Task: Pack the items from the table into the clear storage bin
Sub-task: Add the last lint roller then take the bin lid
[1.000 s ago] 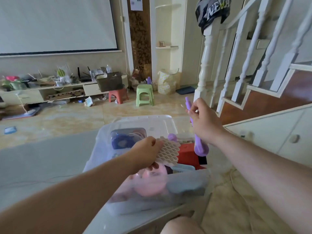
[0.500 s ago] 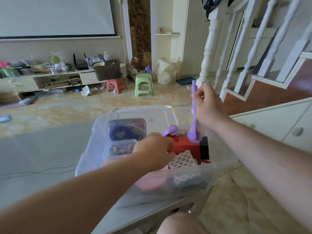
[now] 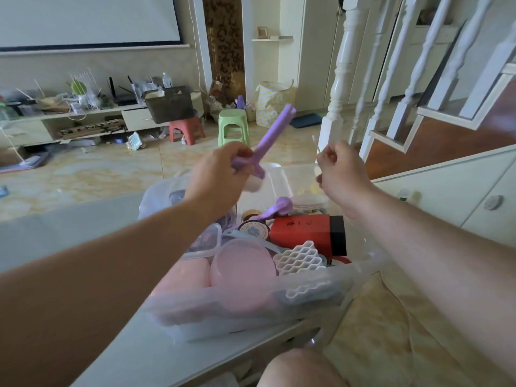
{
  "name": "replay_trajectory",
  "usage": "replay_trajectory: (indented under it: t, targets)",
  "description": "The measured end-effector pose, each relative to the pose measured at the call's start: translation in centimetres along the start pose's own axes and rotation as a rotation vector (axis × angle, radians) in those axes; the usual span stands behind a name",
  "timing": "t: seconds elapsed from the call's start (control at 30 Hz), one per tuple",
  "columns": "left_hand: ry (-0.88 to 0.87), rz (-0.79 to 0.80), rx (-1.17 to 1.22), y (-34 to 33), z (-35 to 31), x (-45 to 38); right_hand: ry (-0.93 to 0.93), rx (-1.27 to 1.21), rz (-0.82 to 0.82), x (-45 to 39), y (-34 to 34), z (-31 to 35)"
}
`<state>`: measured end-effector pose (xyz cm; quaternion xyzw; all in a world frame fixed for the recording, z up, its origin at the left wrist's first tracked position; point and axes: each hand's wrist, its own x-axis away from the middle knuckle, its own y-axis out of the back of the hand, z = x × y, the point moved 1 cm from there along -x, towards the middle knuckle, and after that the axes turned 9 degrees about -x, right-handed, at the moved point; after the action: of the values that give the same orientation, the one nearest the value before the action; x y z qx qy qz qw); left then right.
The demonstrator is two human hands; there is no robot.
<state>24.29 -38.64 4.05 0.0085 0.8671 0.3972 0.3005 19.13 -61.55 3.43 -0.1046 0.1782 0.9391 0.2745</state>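
Left hand (image 3: 216, 174) gripped the purple tool (image 3: 272, 135) by its lower end, shaft angled toward 1 o'clock above the clear storage bin (image 3: 245, 308). Right hand (image 3: 342, 170), at 3 o'clock from the left, pinched a thin white stick (image 3: 315, 145). Bin sat on the table (image 3: 117, 347), already crowded.

Clear storage bin (image 3: 237, 300) — translucent, glossy plastic; purple tool (image 3: 272, 135) — smooth, matt, rubbery-looking.

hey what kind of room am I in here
Most likely a home living room: a projector screen hangs above a cluttered low media shelf, small plastic stools stand on the tiled floor, and a white staircase railing rises to the right.
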Motion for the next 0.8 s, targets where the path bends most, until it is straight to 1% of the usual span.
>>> replay_trajectory:
  t: [0.07, 0.1, 0.17, 0.27, 0.33, 0.4, 0.5, 0.57, 0.63, 0.73, 0.8]
  targets:
    - [-0.192, -0.086, -0.22, -0.5, 1.5, -0.9, 0.062, 0.24, 0.055, -0.4, 1.2, -1.5]
    - [-0.254, -0.083, -0.314, -1.2, 2.3, -1.1, 0.09, 0.343, 0.081, -0.6, 1.5, -2.2]
    - [-0.273, -0.017, -0.424, -3.1, 3.5, -0.9, 0.097, 0.536, 0.129, -1.2, 1.6, -3.2]
    - [-0.33, 0.071, -0.443, -6.3, 3.2, 0.6, 0.118, 0.806, 0.169, -1.5, 0.8, -3.5]
    - [-0.336, 0.106, -0.436, -7.9, 1.8, 1.6, 0.131, 0.915, 0.157, -1.8, 0.5, -3.2]
    - [-0.337, 0.12, -0.475, -9.0, 1.0, 1.9, 0.143, 0.966, 0.162, -2.1, 0.3, -3.1]
    - [-0.26, 0.306, -0.527, -9.6, 0.9, 2.2, 0.16, 1.005, 0.182, -2.2, -0.1, -3.8]
    - [-0.232, 0.387, -0.542, -9.3, 0.6, 2.1, 0.165, 1.02, 0.187, -2.2, -0.4, -4.1]
    - [-0.216, 0.439, -0.611, -9.1, 0.7, 1.8, 0.142, 0.986, 0.201, -2.2, -0.3, -4.0]
    - [-0.128, 0.534, -0.734, -8.7, 1.6, 1.5, 0.14, 0.916, 0.227, -2.2, 0.1, -3.7]
    - [-0.1, 0.584, -0.758, -8.5, 2.0, 1.6, 0.141, 0.884, 0.249, -2.1, 0.4, -3.6]
